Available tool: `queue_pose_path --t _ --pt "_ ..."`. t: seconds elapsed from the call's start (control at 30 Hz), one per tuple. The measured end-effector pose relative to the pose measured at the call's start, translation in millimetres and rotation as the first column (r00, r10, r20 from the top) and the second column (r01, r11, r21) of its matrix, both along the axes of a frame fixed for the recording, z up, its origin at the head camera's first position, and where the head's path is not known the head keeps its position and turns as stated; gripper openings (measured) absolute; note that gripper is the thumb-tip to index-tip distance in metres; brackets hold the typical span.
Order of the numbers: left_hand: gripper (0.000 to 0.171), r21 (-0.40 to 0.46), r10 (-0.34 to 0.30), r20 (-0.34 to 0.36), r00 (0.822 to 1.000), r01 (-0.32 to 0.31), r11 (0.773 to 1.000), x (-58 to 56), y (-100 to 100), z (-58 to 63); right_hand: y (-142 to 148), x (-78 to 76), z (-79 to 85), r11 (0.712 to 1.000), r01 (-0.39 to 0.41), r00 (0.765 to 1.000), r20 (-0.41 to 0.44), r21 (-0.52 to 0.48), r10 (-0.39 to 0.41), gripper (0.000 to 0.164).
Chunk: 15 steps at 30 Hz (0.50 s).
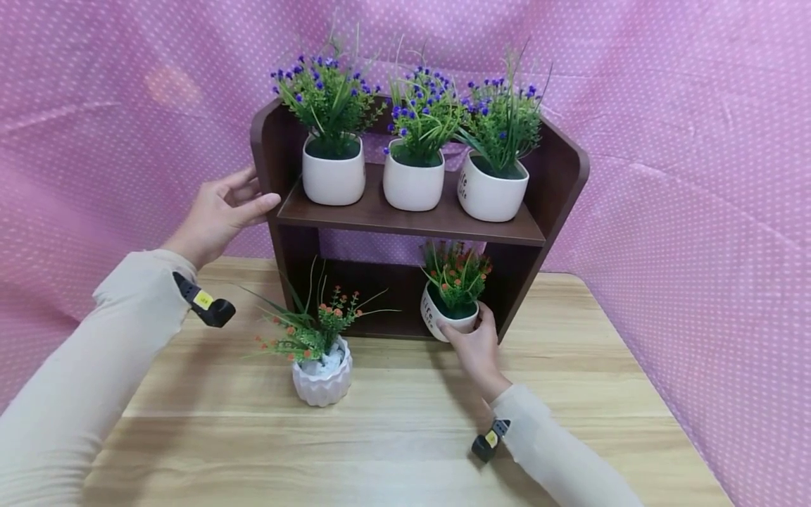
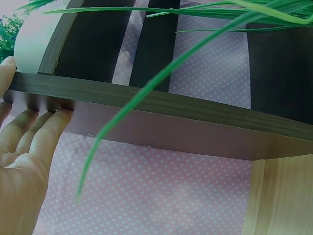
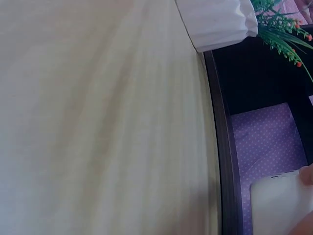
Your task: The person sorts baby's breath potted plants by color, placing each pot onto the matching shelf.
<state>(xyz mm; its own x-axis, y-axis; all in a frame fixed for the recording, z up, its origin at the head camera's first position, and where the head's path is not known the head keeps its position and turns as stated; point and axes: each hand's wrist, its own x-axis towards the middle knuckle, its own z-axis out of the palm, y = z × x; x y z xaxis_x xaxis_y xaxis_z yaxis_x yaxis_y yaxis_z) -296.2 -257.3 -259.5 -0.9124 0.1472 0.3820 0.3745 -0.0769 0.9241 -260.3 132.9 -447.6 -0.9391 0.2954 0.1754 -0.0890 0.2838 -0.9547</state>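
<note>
My left hand (image 1: 218,215) grips the left side panel of a dark brown two-tier shelf (image 1: 412,227). In the left wrist view its fingers (image 2: 51,132) lie against the panel's outer face, with the thumb over the front edge. My right hand (image 1: 475,348) holds a white flowerpot (image 1: 437,317) with orange flowers and lettering, tilted at the right end of the lower tier. That pot (image 3: 279,203) shows partly at the right wrist view's edge. A ribbed white flowerpot (image 1: 323,380) with orange flowers and white stones stands on the table before the shelf.
On the upper tier stand three white flowerpots with purple flowers: left (image 1: 334,172), middle (image 1: 414,179) and right (image 1: 493,190). The wooden table (image 1: 380,451) bears the shelf. A pink dotted cloth (image 1: 684,176) hangs behind and at the sides.
</note>
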Motion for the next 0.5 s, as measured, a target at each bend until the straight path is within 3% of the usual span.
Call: queue_pose_path --t 0.5 --pt "0.062 -0.029 0.016 0.012 1.000 -0.015 0.999 2.8 1.4 1.0 -24.9 -33.6 -0.4 0.974 0.224 0.972 -0.062 -0.038 -0.226 0.079"
